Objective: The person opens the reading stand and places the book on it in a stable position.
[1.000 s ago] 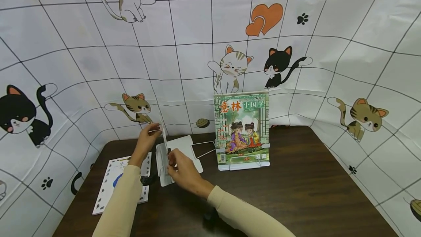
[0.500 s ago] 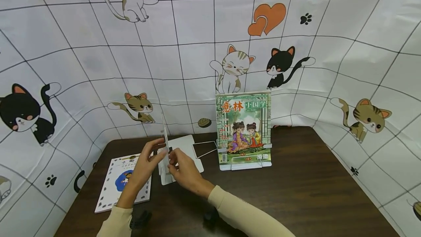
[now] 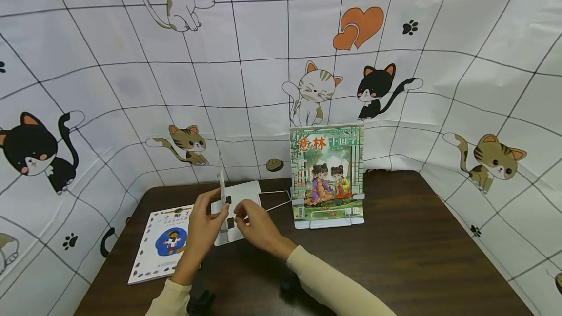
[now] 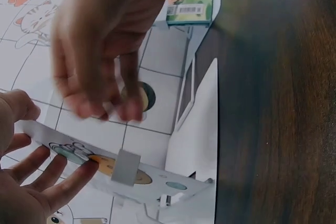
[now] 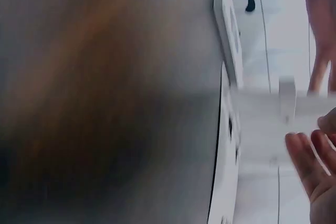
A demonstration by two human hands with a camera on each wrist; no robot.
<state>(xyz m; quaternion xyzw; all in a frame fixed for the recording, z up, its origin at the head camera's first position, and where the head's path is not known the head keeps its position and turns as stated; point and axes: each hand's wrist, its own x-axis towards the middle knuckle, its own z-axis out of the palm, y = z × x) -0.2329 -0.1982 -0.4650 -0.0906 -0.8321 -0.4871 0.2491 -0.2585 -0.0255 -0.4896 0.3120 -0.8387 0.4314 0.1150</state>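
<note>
A white book stand (image 3: 246,191) lies at the back left of the table, its thin upright panel (image 3: 221,177) seen almost edge-on. Cartoon prints and a small flat clip (image 4: 126,167) show on that panel in the left wrist view. My left hand (image 3: 204,226) holds the panel, with extended fingers along one face and the thumb at the other side. My right hand (image 3: 256,223) hovers just right of the panel, fingers loosely bent and holding nothing; it is blurred in the left wrist view. A wire loop (image 3: 277,192) reaches out from the stand's right side.
A green magazine (image 3: 327,174) stands on another white book stand (image 3: 335,223) to the right. Left of my left hand lies a white book (image 3: 151,247) with a blue picture. A cat-patterned cloth (image 3: 254,87) hangs behind the dark wooden table (image 3: 395,247).
My left hand has come down from the panel's upper part to its lower part, uncovering more of the white book. My right hand has drawn slightly right, away from the panel.
</note>
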